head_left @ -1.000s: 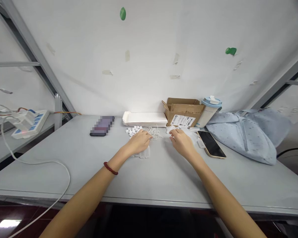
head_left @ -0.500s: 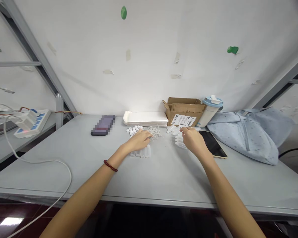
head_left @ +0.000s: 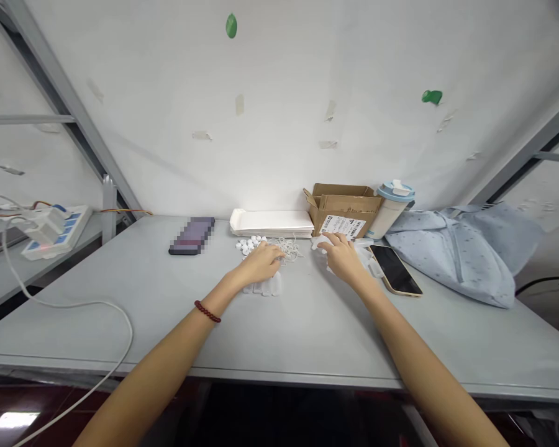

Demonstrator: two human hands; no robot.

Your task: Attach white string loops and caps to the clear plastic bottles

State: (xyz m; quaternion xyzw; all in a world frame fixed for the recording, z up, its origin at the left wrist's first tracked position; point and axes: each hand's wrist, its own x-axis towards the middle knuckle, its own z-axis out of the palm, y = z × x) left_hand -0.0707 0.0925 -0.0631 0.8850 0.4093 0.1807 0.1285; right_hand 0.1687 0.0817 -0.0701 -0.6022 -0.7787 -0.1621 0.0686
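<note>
My left hand [head_left: 262, 262], with a dark red bead bracelet [head_left: 207, 311] at the wrist, rests low over the table, its fingers reaching toward a tangle of white strings [head_left: 289, 249]. Small white caps [head_left: 248, 244] lie in a heap behind it. A row of translucent plastic tubes [head_left: 266, 285] lies just in front of this hand. My right hand [head_left: 345, 257] has its fingers apart above more translucent plastic pieces [head_left: 318, 241] before the cardboard box. Part of that pile is hidden under the hand, and nothing shows in its grasp.
Along the wall stand a stack of white flat packs [head_left: 272, 223], an open cardboard box [head_left: 347, 205] and a blue-lidded cup [head_left: 387, 214]. A phone [head_left: 395, 270] and a light blue cloth bag [head_left: 456, 257] lie on the right. On the left are another phone [head_left: 192, 236], a white cable [head_left: 121, 310] and a power strip [head_left: 58, 233].
My right hand has shifted left toward the near side of the cardboard box, and its fingers have spread. More of the right phone is uncovered. My left hand stays in place.
</note>
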